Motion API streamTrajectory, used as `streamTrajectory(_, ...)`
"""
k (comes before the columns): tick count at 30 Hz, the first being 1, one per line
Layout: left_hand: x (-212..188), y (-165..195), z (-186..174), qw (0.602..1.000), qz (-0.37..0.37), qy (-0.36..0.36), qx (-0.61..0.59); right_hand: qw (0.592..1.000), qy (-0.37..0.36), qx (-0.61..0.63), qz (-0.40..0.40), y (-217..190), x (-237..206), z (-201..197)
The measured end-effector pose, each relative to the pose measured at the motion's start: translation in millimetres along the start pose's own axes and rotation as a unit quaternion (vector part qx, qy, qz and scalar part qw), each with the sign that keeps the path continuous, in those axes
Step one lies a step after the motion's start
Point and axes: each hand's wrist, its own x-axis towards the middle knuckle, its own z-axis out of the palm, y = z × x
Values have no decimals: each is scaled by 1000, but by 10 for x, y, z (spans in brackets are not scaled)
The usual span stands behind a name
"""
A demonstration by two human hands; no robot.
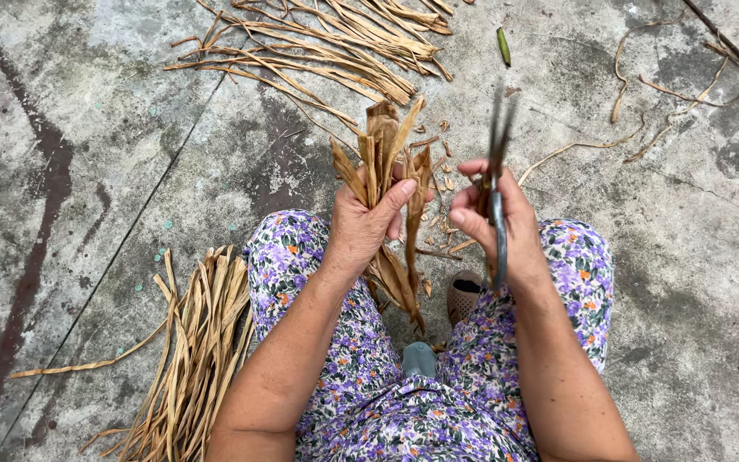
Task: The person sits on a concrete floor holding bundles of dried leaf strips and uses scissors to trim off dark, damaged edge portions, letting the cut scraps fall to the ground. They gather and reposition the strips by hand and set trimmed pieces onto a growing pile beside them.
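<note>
Your left hand point(365, 224) grips a dried-leaf bundle point(387, 162), your right hand point(493, 218) clasps scissors point(498, 171); trimmed strips point(203, 351) lie lower left, more leaves point(327, 43) wait up top.

The leaves point(384, 162) are tan and brown, as are the bundle point(198, 359) and the pile point(335, 43). The scissors point(496, 184) are dull grey. The trousers point(369, 376) show purple, white and orange flowers. The pod point(504, 46) is green, and the floor point(87, 128) is mottled grey with dark reddish stains.
</note>
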Motion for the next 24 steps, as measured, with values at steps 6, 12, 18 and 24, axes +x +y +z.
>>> streamTrajectory(6,10,39,-76,998,41,45,1,983,-110,-145,1,32,-101,-204)
streamTrajectory(12,-42,86,-93,989,72,31,123,978,-113,-165,66,91,-138,-293)
streamTrajectory(18,-26,160,-98,995,-37,6,89,989,-116,-72,50,147,-144,-311)
streamTrajectory(24,10,97,-185,995,-3,-48,90,990,-102,-80,59,179,-146,-390)
